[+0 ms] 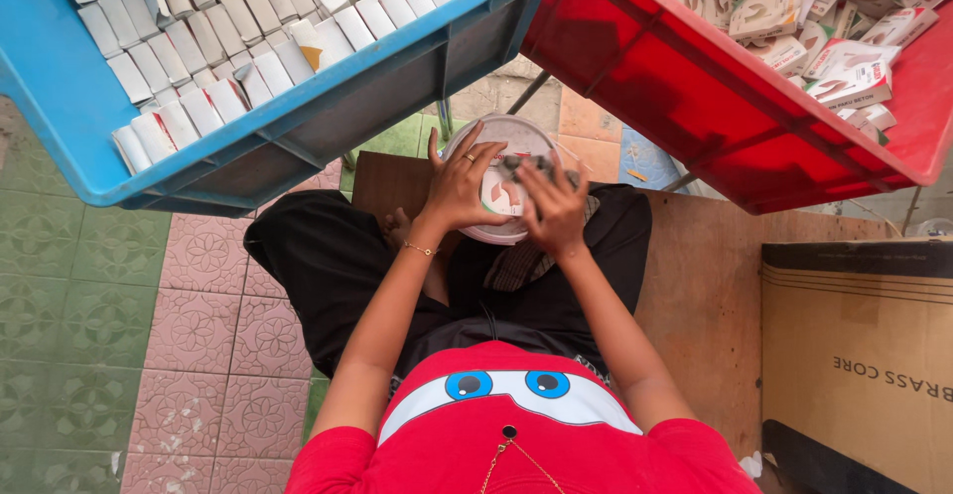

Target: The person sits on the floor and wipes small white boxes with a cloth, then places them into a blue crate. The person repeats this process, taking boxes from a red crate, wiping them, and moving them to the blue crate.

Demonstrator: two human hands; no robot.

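Two hands work together over a round white bowl [501, 137] resting on the person's lap, between a blue crate and a red crate. The left hand [459, 188] lies over the bowl's left side with its fingers spread and curled, a ring on one finger and a thin bracelet at the wrist; it seems to hold a small white carton [499, 194] against the bowl. The right hand [554, 206] is half closed over the bowl's middle, fingertips pinched around small grey parts [528, 164], though what exactly it grips is too hidden to tell. The blue crate [69, 107], far left, holds tidy rows of white boxes. The red crate [675, 87], far right, holds loose cartons. A brown cardboard box [854, 355] stands near right.
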